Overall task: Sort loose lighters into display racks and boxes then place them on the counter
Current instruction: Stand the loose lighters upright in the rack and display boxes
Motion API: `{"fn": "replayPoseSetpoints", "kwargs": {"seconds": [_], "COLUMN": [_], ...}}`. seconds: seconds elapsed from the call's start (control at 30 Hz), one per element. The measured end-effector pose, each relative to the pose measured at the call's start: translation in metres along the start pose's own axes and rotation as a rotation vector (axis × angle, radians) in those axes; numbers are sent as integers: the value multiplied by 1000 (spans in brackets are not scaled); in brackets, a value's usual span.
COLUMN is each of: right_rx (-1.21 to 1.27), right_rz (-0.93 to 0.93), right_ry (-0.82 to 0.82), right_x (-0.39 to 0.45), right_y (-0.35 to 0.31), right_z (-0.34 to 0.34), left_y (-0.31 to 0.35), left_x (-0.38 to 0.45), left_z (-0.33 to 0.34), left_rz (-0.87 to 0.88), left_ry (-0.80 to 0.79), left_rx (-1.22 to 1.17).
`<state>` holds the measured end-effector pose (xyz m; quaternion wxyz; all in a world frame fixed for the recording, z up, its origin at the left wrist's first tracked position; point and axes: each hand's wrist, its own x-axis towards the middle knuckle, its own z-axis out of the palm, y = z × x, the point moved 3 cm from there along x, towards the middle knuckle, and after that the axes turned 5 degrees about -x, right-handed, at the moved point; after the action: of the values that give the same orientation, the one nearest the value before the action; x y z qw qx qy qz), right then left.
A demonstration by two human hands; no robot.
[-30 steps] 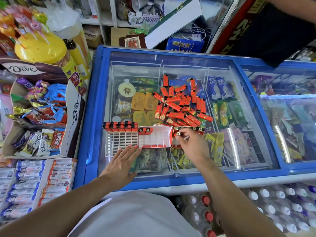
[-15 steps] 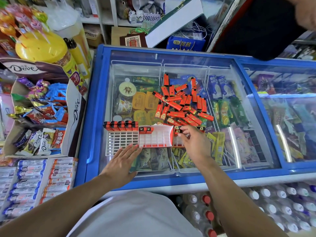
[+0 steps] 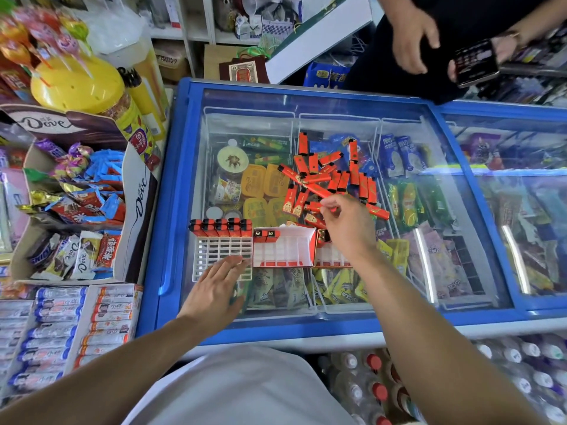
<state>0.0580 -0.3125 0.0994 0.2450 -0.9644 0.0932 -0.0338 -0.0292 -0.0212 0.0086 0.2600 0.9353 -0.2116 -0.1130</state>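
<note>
Right hand [image 3: 346, 223] has reached from the box [image 3: 283, 246] to the lighters [image 3: 329, 179], apparently pinching one; next, slot it. Left hand [image 3: 214, 289] rests flat, fingers straight, on the rack [image 3: 221, 253].

Loose red lighters [image 3: 329, 179] lie scattered flat on the freezer's glass lid [image 3: 429, 142]. White grid rack [image 3: 221, 256] nearer, five lighters upright in its far row. Red-white box [image 3: 283, 248] touching its right side, two lighters at far-left corner. Second box [image 3: 328, 256] beside, partly hidden.

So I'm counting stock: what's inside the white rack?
Five lighters stand in the far row of the white rack; the other visible slots look empty. The left hand covers its near right corner.
</note>
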Motion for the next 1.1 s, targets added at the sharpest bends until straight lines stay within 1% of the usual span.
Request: {"fn": "replayPoseSetpoints", "kwargs": {"seconds": [0.17, 0.27, 0.37, 0.47, 0.53, 0.6, 0.77, 0.87, 1.03, 1.1], "right_rx": [-136, -276, -338, -366, -361, -363, -344, -359, -232, -129], "right_rz": [-9, 11, 18, -65, -88, -67, 15, 34, 93, 30], "right_ry": [-152, -190, -237, -245, -298, -344, -370, -405, -436, -367], "right_x": [63, 85, 97, 104, 105, 103, 101, 101, 91, 83], "right_y": [-6, -5, -3, -11, -19, -26, -39, -47, -51, -62], "right_z": [26, 40, 50, 57, 65, 71, 83, 89, 91, 81], "left_y": [-8, -10, -12, -12, -13, -14, -13, -14, -20, -24], "left_x": [8, 13, 18, 21, 21, 22, 23, 20, 9, 2], "left_z": [0, 0, -2, -4, -5, -6, -8, -7, -6, -9], "left_rz": [-79, -85, -88, -74, -68, -65, -75, -61, -3, 5], "left_ry": [-8, -38, -42, -22, -20, -22, -34, -41, -12, 17], "left_rx": [38, 46, 59, 70, 78, 90, 75, 51, 17, 5]}}
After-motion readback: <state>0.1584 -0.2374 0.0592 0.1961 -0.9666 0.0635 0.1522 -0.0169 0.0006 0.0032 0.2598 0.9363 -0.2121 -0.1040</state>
